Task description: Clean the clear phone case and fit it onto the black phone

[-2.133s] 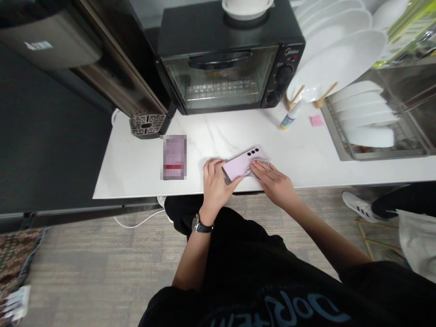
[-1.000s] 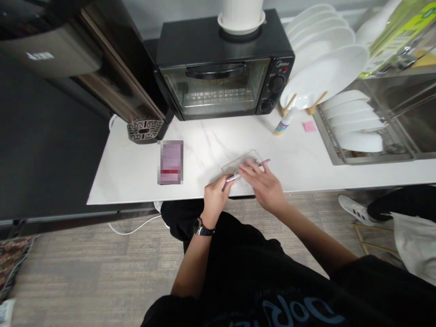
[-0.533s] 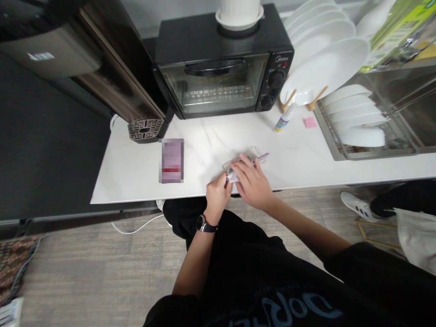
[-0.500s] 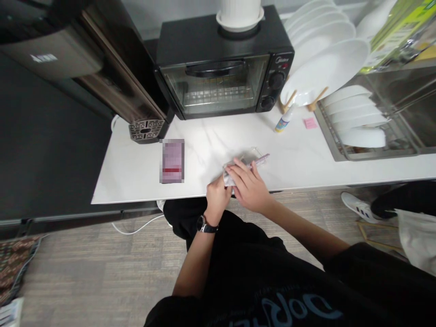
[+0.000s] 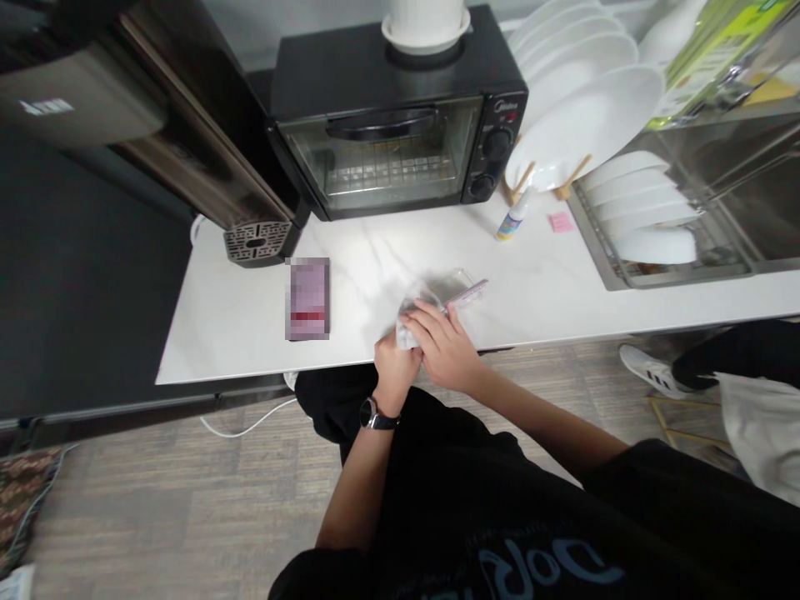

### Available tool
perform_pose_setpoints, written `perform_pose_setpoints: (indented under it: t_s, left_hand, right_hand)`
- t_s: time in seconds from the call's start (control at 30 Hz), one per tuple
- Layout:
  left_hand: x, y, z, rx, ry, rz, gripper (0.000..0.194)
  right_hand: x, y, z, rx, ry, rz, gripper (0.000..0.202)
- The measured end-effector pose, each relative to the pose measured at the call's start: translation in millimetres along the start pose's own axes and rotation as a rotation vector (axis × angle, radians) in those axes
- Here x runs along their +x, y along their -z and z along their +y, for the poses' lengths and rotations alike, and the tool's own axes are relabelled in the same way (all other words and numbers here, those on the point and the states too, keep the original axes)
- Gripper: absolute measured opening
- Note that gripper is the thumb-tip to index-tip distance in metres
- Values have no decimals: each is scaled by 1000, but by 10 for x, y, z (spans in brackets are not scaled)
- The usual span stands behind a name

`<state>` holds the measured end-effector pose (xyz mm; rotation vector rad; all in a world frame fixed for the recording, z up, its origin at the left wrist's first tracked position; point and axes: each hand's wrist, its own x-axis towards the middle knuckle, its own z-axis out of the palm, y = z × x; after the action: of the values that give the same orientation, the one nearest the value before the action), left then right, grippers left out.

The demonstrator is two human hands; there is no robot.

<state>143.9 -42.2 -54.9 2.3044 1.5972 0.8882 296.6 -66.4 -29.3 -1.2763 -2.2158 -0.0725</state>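
A grey, streaked floor (image 5: 218, 500) spreads beneath one long white counter (image 5: 356, 250), its surface faintly veined. At the far left of the counter stands one tall dark dispenser (image 5: 206, 142); right of it, one black toaster oven (image 5: 375, 158) bears one white pot (image 5: 426, 25) on a saucer. At the far right, at least four white plates (image 5: 591, 117) stand upright, and at least four white dishes (image 5: 643, 208) sit in one metal sink (image 5: 603, 265). Two hands meet at the near edge: the right hand (image 5: 445, 348), fingers close together, folds over one white cloth (image 5: 407, 335); the left hand (image 5: 398, 364) is curled, but its fingertips are hidden, so I cannot tell its hold. One phone (image 5: 468, 293), tilted edge-up, projects rightward from under the right hand, just nearer than one clear case (image 5: 461, 273) on the counter. One flat purple item (image 5: 309, 292), pixelated, lies left; one small bottle (image 5: 511, 222) and one pink note (image 5: 561, 222) lie far right of the hands.
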Motion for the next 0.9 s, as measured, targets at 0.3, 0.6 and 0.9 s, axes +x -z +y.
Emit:
perform_pose_setpoints:
  t_s: [0.3, 0.6, 0.9]
  left_hand:
    - [10, 49, 80, -63, -10, 51, 29]
    - [-3, 72, 76, -48, -7, 65, 29]
    - [-22, 23, 3, 29, 11, 66, 32]
  right_hand:
    - [-23, 129, 282, -42, -268, 116, 60]
    - [-46, 148, 378, -81, -250, 59, 63]
    - [42, -3, -29, 10, -67, 9, 54]
